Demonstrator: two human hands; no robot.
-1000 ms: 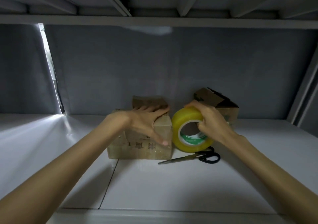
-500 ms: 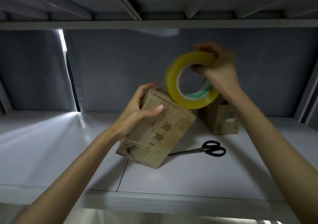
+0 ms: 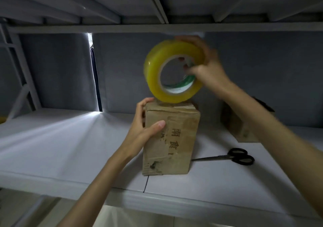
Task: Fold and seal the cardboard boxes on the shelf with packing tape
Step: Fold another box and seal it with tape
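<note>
Standing on end on the white shelf (image 3: pixel 70 148): a cardboard box (image 3: pixel 172 139), printed face forward, with the left hand (image 3: pixel 142 130) wrapped round its upper left edge, thumb on the front. Just right of the box, black-handled scissors (image 3: pixel 232 157) lying flat; farther back on that side, a second box (image 3: pixel 239 127) behind the right forearm. Touching the box's top, a yellow tape roll (image 3: pixel 167 69) gripped by the right hand (image 3: pixel 208 69), fingers through its core.
</note>
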